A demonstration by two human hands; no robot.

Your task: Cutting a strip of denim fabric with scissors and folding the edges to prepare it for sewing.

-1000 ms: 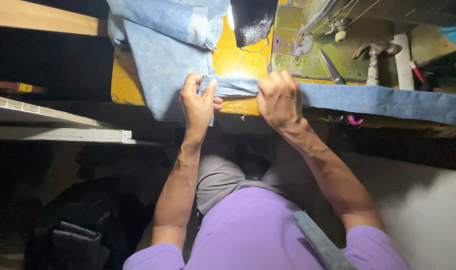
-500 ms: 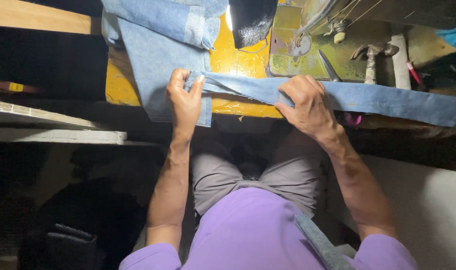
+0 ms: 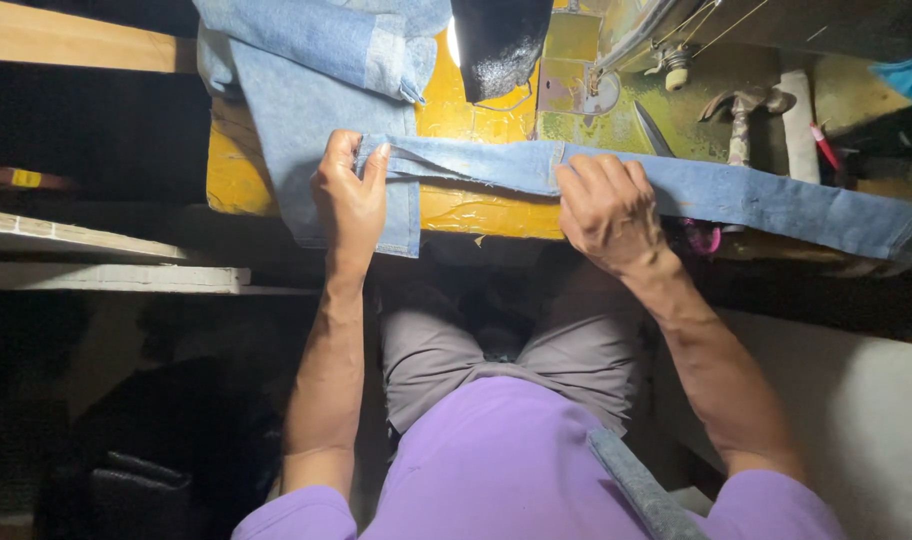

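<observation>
A long folded strip of blue denim [image 3: 736, 195] lies across the front of the yellow sewing table [image 3: 476, 210]. My left hand [image 3: 348, 195] pinches the strip's left end over a larger denim piece [image 3: 306, 110] that hangs off the table edge. My right hand [image 3: 604, 205] presses and grips the strip near its middle, just in front of the sewing machine [image 3: 616, 60]. The strip is stretched flat between both hands.
A hammer [image 3: 741, 110] and a red pen [image 3: 826, 145] lie on the table at the right. A dark lamp head [image 3: 496, 40] hangs over the table. Wooden boards [image 3: 96, 250] stick out at the left. A dark bag [image 3: 146, 470] sits on the floor below.
My hands have moved apart along the denim strip: the left slid left to its end, the right slid right. The strip now lies longer and flatter between them.
</observation>
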